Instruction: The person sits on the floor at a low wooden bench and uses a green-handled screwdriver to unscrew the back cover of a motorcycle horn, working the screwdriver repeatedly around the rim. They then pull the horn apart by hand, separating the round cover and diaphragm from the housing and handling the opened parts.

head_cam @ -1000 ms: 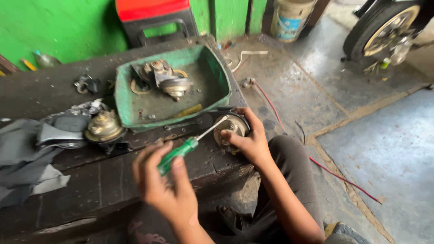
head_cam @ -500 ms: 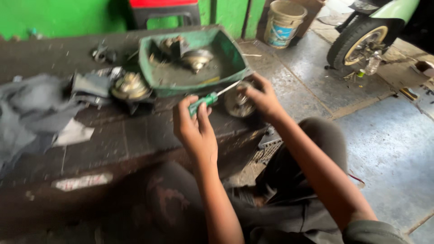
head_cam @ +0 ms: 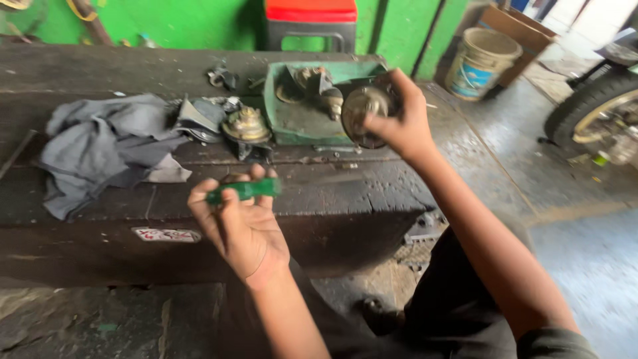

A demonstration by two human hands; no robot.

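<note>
Dark, oil-stained wooden planks make up the desk [head_cam: 100, 73], which runs across the view in front of a bright green wall [head_cam: 199, 20]; its near edge drops to a gritty concrete floor [head_cam: 585, 266]. The left hand [head_cam: 242, 223] is raised over the near edge, fingers curled shut around the green plastic handle of a screwdriver [head_cam: 244, 190]; its blade is hidden. The right hand [head_cam: 402, 119] is lifted above the desk's right end, fingers clamped on a round, dull-metal part [head_cam: 362, 110] with a domed face, held just in front of a shallow green metal tray [head_cam: 299, 123]. More greasy metal parts lie in the tray. Just left of it sits a brassy round part [head_cam: 247, 125], and beyond that a crumpled grey rag [head_cam: 106, 149] spreads over the planks. A red-topped stool [head_cam: 311, 20] stands against the wall. To the right, a pale bucket [head_cam: 480, 63] and a spoked wheel [head_cam: 595, 106] stand on the floor, which lies open between them and the desk.
</note>
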